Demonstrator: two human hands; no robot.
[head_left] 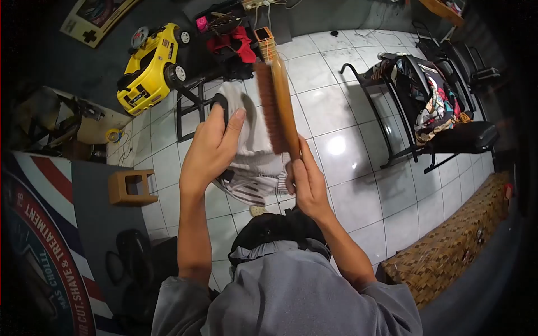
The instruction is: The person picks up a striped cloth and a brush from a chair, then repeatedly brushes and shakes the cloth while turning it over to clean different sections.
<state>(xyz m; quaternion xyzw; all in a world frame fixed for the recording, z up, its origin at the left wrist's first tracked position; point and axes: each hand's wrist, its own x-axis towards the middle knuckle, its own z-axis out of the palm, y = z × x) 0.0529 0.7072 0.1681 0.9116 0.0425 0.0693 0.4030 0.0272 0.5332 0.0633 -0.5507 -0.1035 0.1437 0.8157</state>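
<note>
My right hand (309, 187) is closed round the lower end of a wooden-handled brush (283, 103), held upright with its brown bristles facing left. Close by on the left, my left hand (212, 147) grips a white striped cloth (253, 168) near a black edge, thumb pointing up. The cloth hangs in folds between my two forearms, its lower part striped in dark lines. Part of it passes behind the brush and my right fingers. The bristles are level with the upper part of the cloth, to its right.
A yellow toy car (150, 67) stands at the back left, near a black metal frame (190, 112). A brown plastic stool (133, 187) is on my left. At right is a black chair frame (386, 126) draped with colourful clothes (440, 106); a woven-patterned bench (448, 241) sits nearer me.
</note>
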